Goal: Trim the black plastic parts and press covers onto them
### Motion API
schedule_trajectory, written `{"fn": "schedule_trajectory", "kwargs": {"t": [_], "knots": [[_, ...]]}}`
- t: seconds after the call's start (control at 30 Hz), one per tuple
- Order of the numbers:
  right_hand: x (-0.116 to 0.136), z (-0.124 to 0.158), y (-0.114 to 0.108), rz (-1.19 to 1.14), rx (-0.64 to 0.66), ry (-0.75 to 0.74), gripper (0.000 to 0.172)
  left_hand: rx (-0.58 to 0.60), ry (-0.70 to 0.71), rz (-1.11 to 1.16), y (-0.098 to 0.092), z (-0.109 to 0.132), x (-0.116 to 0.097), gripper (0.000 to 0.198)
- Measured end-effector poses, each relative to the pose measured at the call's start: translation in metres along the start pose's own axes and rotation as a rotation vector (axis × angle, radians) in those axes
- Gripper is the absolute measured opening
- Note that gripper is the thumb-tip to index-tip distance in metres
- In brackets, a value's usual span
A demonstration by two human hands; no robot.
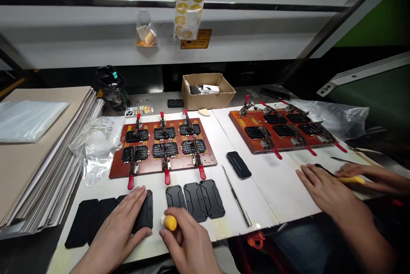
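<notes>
My left hand (120, 227) lies spread over a row of black plates (81, 222), its fingers resting on the ones nearest the middle. In my right hand (188, 240) is a small tool with a yellow end (170, 222), gripped between thumb and fingers. Just beyond that hand, several black plates (209, 199) with angular grooves lie side by side. Behind them a red-brown fixture board (160, 167) carries several black parts under clamps with red handles. Further right, a single dark plate (238, 165) lies near a thin metal tool (237, 199).
At the right, another person's hands (329, 188) hold a yellow-handled tool near a second clamp board (256, 145). A cardboard box (208, 99) stands at the back. Stacked sheets (73, 137) and a plastic bag (99, 141) are at the left.
</notes>
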State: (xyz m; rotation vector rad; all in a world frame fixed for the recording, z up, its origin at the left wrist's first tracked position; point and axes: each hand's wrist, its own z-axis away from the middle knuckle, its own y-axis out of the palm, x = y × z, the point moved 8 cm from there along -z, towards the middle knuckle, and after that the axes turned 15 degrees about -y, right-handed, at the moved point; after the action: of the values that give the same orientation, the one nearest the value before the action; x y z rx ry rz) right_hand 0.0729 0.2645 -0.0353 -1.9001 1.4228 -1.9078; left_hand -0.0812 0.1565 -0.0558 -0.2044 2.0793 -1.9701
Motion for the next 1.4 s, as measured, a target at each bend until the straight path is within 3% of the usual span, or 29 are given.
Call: {"fn": "schedule_trajectory", "kwargs": {"t": [0.17, 0.3, 0.5, 0.67, 0.77, 0.9, 1.03, 1.2, 1.3, 1.4], "knots": [[0.020, -0.023, 0.052, 0.102, 0.311, -0.059, 0.030, 0.078, -0.110, 0.150, 0.006, -0.005, 0.007, 0.101], [0.019, -0.020, 0.070, 0.100, 0.436, -0.116, 0.030, 0.103, -0.170, 0.219, 0.005, -0.005, 0.011, 0.115], [0.016, -0.029, 0.066, 0.061, 0.391, -0.048, 0.036, 0.060, -0.108, 0.197, 0.000, -0.006, 0.006, 0.121], [0.017, -0.029, 0.071, 0.050, 0.442, -0.008, 0.032, 0.017, -0.061, 0.145, -0.001, -0.005, 0.003, 0.113], [0.017, -0.034, 0.064, 0.088, 0.386, 0.012, 0.035, -0.009, -0.050, 0.116, -0.001, -0.005, 0.004, 0.113], [0.024, -0.021, 0.051, 0.028, 0.507, -0.013, 0.019, -0.035, -0.040, 0.104, -0.005, -0.004, 0.002, 0.113], [0.023, -0.012, 0.031, -0.073, 0.364, 0.045, 0.027, -0.036, -0.022, 0.075, -0.006, 0.003, -0.007, 0.114], [0.016, -0.031, 0.054, 0.032, 0.380, 0.015, 0.020, -0.017, -0.029, 0.078, -0.005, 0.009, -0.013, 0.119], [0.016, -0.046, 0.057, 0.146, 0.355, 0.009, 0.019, -0.028, -0.041, 0.073, -0.006, 0.007, -0.013, 0.122], [0.018, -0.047, 0.061, 0.089, 0.434, 0.029, 0.014, -0.052, -0.036, 0.090, -0.009, 0.005, -0.013, 0.124]]}}
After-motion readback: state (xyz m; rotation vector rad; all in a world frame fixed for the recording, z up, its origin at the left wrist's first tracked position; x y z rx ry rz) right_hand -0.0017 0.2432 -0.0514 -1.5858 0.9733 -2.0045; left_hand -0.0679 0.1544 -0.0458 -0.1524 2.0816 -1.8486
